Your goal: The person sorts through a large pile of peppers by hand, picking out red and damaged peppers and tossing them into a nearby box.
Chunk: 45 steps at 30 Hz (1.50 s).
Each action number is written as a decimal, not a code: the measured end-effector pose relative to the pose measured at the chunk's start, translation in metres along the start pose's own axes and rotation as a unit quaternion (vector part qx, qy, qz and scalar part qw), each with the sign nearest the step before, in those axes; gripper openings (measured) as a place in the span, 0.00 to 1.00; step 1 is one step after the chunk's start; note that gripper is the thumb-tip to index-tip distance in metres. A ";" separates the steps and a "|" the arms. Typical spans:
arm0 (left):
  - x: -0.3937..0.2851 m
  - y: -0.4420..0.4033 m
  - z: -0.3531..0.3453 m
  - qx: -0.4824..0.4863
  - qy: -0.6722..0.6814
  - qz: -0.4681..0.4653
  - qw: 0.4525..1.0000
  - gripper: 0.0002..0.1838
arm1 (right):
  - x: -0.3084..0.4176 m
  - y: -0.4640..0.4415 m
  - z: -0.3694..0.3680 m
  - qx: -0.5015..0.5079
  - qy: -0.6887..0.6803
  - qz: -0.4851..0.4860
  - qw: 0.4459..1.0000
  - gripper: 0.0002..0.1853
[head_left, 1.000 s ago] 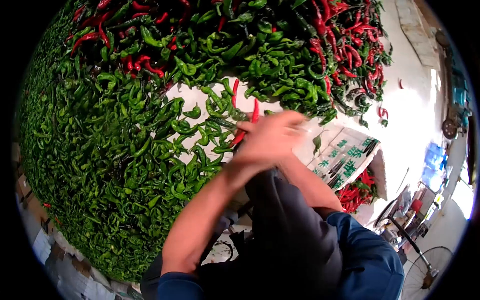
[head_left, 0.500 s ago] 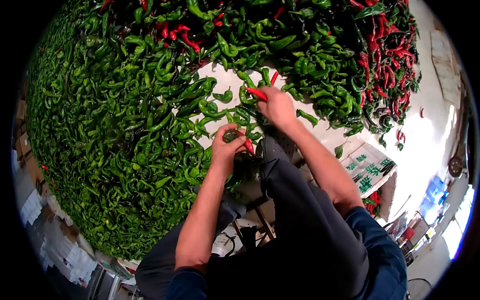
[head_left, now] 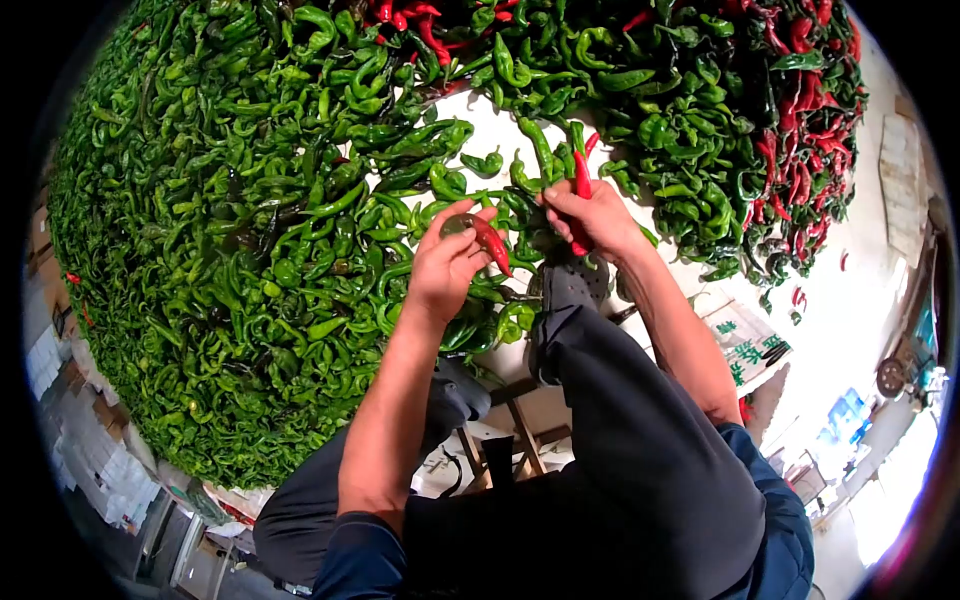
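Between the thumb and fingers of my left hand (head_left: 447, 265) is a curved pepper (head_left: 490, 244), dark green at one end and red at the other. My right hand (head_left: 595, 222) is closed on a red pepper (head_left: 582, 180) that points up and away from me, its lower part reaching below the fingers. Another red pepper tip (head_left: 592, 143) shows just beyond it. Around and under both hands lie loose green peppers (head_left: 483, 163) on the pale floor (head_left: 500, 130).
A large heap of green peppers (head_left: 230, 270) fills the left. At the right back is a mixed pile with red peppers (head_left: 800, 150). A printed carton (head_left: 745, 345) stands beside my right forearm. My shoe (head_left: 575, 285) is close below my right hand.
My right hand has turned and drawn back toward me, its red pepper now more upright. My left hand still holds its pepper, which shows more fully. The view has shifted, moving the heaps within it.
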<state>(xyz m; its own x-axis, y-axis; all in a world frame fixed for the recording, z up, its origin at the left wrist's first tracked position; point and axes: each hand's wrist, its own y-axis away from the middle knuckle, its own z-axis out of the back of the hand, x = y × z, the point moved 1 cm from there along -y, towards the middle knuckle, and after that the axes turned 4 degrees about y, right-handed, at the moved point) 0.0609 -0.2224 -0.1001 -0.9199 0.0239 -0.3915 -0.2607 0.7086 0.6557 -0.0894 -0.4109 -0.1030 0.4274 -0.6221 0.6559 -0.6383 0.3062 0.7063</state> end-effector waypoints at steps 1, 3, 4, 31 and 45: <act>0.000 -0.001 0.001 0.001 0.007 0.005 1.000 0.22 | -0.002 0.005 -0.001 0.007 -0.058 -0.024 0.998 0.11; 0.000 -0.001 -0.004 0.007 -0.005 0.003 1.000 0.21 | -0.006 0.010 -0.002 0.032 -0.111 -0.023 0.993 0.10; -0.001 0.000 -0.006 0.008 -0.019 0.008 1.000 0.21 | -0.007 0.012 -0.005 0.029 -0.123 -0.021 0.992 0.09; 0.033 0.014 -0.073 0.004 -0.123 -0.164 0.979 0.25 | 0.021 0.053 -0.053 -0.055 0.274 0.208 0.938 0.43; 0.022 0.012 -0.011 0.003 0.047 0.004 0.999 0.39 | -0.041 -0.037 0.052 -0.369 0.448 0.191 0.792 0.16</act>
<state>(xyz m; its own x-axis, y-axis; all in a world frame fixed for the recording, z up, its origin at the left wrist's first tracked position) 0.0342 -0.2213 -0.0938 -0.9453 -0.0362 -0.3241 -0.2517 0.7129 0.6546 -0.1166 -0.4341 -0.1701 0.7874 0.2764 0.5510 -0.4235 0.8921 0.1577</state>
